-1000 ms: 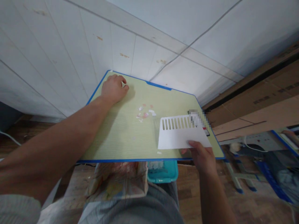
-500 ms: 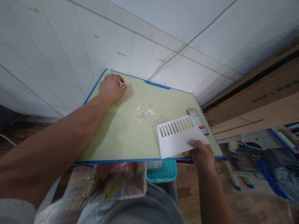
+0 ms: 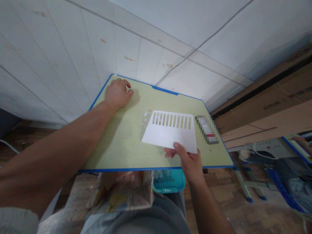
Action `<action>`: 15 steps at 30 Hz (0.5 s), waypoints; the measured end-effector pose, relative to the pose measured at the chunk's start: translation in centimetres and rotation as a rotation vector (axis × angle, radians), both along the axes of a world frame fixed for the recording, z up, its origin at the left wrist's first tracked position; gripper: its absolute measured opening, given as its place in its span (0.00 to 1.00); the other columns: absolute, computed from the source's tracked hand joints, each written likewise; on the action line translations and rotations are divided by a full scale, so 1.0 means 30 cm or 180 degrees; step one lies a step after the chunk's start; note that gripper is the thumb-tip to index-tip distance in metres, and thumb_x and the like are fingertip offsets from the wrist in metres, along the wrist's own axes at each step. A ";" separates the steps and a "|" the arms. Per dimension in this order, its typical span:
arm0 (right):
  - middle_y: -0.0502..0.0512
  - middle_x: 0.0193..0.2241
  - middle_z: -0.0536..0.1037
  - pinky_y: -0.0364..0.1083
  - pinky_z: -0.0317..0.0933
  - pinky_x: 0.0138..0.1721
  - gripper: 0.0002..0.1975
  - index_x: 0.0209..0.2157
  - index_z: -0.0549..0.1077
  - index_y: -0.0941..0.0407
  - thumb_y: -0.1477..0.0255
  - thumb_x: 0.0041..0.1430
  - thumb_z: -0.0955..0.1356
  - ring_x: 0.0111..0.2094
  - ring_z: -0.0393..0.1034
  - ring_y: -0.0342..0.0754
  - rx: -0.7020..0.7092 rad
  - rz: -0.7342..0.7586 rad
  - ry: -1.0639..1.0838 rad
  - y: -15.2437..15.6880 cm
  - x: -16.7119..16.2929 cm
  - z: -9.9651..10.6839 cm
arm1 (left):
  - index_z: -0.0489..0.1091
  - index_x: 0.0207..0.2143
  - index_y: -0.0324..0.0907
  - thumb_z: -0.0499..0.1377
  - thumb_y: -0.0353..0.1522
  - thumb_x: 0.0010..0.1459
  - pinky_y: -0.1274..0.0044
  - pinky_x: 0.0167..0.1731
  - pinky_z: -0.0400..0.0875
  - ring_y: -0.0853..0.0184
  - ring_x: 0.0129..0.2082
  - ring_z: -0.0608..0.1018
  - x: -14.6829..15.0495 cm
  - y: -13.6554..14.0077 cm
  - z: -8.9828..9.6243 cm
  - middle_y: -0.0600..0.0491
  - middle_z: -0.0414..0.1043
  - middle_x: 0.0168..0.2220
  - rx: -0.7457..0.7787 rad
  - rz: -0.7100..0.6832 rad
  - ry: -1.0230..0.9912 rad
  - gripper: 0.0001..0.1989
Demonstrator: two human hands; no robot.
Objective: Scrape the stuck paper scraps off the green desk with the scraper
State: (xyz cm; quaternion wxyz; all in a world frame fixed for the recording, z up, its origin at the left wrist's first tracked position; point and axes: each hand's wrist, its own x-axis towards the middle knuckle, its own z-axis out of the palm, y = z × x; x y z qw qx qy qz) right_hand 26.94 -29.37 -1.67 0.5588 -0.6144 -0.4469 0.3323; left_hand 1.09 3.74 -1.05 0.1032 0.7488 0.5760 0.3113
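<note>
A makeshift workroom or storage space: a small blue-edged bench (image 3: 126,152) stands against a white tiled wall (image 3: 73,58) at upper left, flattened cardboard boxes (image 3: 268,110) stacked at right, wood-pattern floor (image 3: 219,195) and loose cables (image 3: 263,152) at lower right.

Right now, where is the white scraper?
In the right hand, the scraper is over the desk's middle, covering the scraps.

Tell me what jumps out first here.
A white slotted scraper, pinched at its near edge by the right hand, lies tilted over the middle of the green board. The left hand rests on the board's far left corner, by the tiled wall.
</note>
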 end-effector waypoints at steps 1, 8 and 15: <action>0.63 0.29 0.93 0.52 0.83 0.35 0.22 0.30 0.91 0.53 0.53 0.75 0.82 0.29 0.88 0.58 -0.0008 0.0027 0.0005 0.006 -0.019 -0.005 | 0.86 0.58 0.46 0.63 0.37 0.76 0.51 0.74 0.76 0.39 0.69 0.83 -0.001 0.005 -0.006 0.37 0.86 0.59 0.0013 -0.0008 -0.0033 0.15; 0.61 0.24 0.90 0.51 0.82 0.33 0.22 0.25 0.91 0.52 0.55 0.71 0.80 0.26 0.86 0.57 -0.0110 0.0377 0.0094 0.028 -0.016 0.013 | 0.86 0.57 0.52 0.65 0.38 0.72 0.51 0.73 0.76 0.39 0.69 0.81 0.003 0.031 -0.036 0.40 0.85 0.57 0.0067 0.0037 -0.0194 0.15; 0.60 0.25 0.91 0.50 0.82 0.34 0.22 0.26 0.92 0.52 0.55 0.73 0.82 0.26 0.87 0.56 -0.0061 0.0508 0.0184 0.005 -0.015 -0.010 | 0.85 0.56 0.50 0.64 0.37 0.74 0.51 0.74 0.74 0.39 0.70 0.81 0.014 0.021 -0.029 0.38 0.84 0.60 0.0013 0.0106 -0.0139 0.13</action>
